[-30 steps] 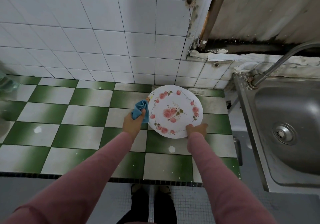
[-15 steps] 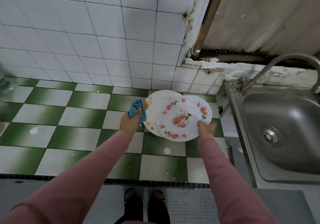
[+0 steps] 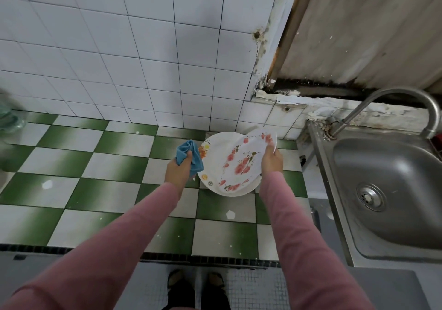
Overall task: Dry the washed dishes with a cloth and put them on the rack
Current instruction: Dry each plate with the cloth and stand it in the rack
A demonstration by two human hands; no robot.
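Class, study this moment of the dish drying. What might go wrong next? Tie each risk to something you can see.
1. The right hand alone holds the rose plate tilted by its rim; it may slip and chip against the lower plate.
2. The left hand grips the blue cloth bunched, off the rose plate, so it gives no support if the plate slides.

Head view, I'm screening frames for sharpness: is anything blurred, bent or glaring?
Head view: the rose plate in the right hand is motion-smeared; head view: lines of the wall tiles bow from the wide lens; head view: soft sheen on the sink, no harsh glare.
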